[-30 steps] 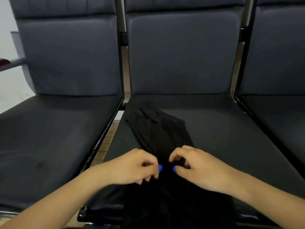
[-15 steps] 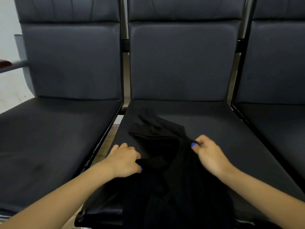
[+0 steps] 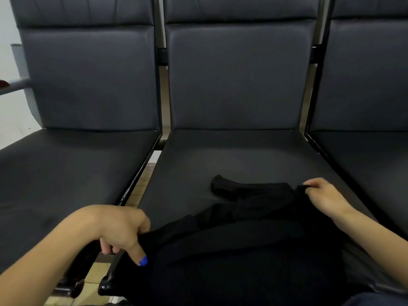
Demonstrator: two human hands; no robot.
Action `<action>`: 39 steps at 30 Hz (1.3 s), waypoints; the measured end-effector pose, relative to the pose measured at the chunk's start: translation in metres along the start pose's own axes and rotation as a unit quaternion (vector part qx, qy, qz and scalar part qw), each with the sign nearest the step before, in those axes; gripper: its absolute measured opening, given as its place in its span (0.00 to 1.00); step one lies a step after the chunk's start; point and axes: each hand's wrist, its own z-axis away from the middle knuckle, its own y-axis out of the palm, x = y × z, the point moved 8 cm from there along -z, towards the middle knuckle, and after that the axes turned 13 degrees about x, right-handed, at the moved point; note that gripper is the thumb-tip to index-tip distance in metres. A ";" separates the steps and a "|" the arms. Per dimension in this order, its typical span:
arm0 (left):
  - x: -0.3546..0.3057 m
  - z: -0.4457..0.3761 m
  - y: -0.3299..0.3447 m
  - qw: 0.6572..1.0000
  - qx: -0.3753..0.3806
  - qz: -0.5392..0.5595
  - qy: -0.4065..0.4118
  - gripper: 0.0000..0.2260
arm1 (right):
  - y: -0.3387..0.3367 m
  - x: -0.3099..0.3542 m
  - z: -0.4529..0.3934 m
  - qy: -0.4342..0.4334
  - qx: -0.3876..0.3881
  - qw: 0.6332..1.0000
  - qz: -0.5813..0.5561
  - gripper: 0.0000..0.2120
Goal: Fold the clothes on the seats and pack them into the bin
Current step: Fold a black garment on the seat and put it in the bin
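Observation:
A black garment (image 3: 238,246) lies spread across the front of the middle seat (image 3: 220,164) and hangs over its front edge. My left hand (image 3: 119,228) grips the garment's left edge near the seat's front left corner. My right hand (image 3: 324,197) pinches the cloth's right edge farther back on the seat. A narrow end of the garment (image 3: 223,186) sticks out toward the backrest. No bin is in view.
Dark padded seats stand in a row: a left seat (image 3: 66,177) and a right seat (image 3: 375,160) flank the middle one. A grey armrest (image 3: 15,83) juts out at far left. Tiled floor (image 3: 141,193) shows in the gap between seats.
Both hands started close together at the garment's middle and have pulled apart, left hand down-left and right hand to the right, stretching the cloth wide across the seat. The view has moved nearer.

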 end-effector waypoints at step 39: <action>-0.104 -0.083 -0.066 0.935 -0.328 0.012 0.134 0.31 | 0.056 0.029 0.041 0.043 0.214 0.871 -0.441 0.16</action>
